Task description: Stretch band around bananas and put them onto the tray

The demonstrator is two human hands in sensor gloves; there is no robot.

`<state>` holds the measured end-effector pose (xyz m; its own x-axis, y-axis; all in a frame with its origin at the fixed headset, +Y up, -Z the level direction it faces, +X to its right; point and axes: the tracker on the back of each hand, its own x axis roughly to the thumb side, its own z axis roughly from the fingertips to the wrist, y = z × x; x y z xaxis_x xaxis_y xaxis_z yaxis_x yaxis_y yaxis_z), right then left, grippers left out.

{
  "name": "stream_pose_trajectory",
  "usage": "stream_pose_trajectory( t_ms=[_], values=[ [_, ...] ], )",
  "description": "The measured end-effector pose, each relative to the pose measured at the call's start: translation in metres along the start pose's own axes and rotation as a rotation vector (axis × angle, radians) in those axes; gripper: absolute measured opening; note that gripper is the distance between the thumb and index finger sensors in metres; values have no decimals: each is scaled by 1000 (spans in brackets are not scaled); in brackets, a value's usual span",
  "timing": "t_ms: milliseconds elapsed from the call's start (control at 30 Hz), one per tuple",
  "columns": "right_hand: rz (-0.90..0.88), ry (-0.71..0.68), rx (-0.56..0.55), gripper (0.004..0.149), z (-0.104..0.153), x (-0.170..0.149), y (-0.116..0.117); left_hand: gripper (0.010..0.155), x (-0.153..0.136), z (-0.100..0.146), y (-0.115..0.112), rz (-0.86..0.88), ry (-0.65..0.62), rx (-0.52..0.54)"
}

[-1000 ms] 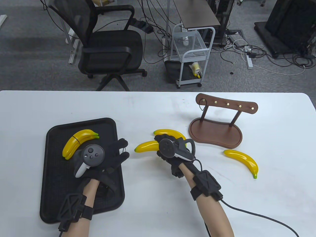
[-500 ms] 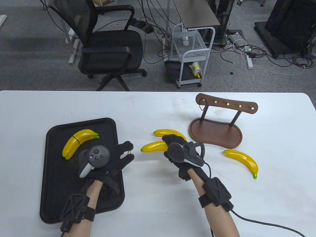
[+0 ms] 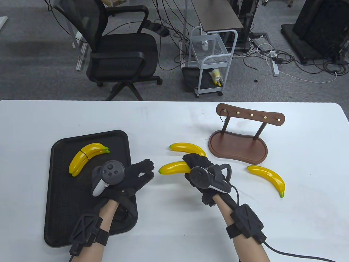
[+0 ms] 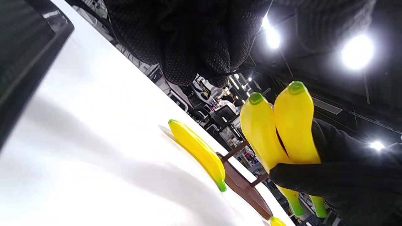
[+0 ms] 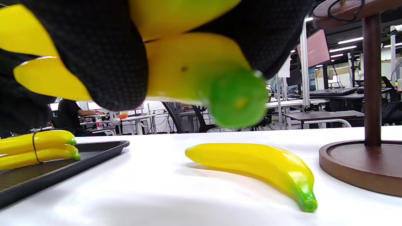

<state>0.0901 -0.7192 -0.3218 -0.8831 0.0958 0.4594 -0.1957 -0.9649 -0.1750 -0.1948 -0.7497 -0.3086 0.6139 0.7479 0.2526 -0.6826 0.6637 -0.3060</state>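
Observation:
My right hand (image 3: 194, 161) grips two yellow bananas (image 3: 174, 167) side by side, lifted off the table; the pair shows in the left wrist view (image 4: 282, 125) with green tips up. My left hand (image 3: 147, 169) hovers just left of their tips, fingers bunched, pinching a thin black band (image 4: 226, 74). One loose banana (image 3: 188, 148) lies just behind the held pair. Another banana (image 3: 268, 176) lies to the right. A banded pair (image 3: 86, 157) rests on the black tray (image 3: 62, 207).
A brown wooden stand (image 3: 240, 142) with brass pegs stands at the right rear, a black band (image 3: 222, 116) hanging on its left peg. Beyond the table's far edge are an office chair (image 3: 120, 54) and a white cart (image 3: 211, 62).
My right hand has drawn the two bananas right and toward me, away from the loose banana. My left hand has slid right off the tray toward their tips, closing its fingers together.

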Motion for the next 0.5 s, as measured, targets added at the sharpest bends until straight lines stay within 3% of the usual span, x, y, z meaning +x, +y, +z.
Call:
stream_pose_trajectory(
  t_ms=[500],
  values=[
    [12,-47,-26,70,4,12,-3,76,7,-5,-14,-12,-15,-89]
  ],
)
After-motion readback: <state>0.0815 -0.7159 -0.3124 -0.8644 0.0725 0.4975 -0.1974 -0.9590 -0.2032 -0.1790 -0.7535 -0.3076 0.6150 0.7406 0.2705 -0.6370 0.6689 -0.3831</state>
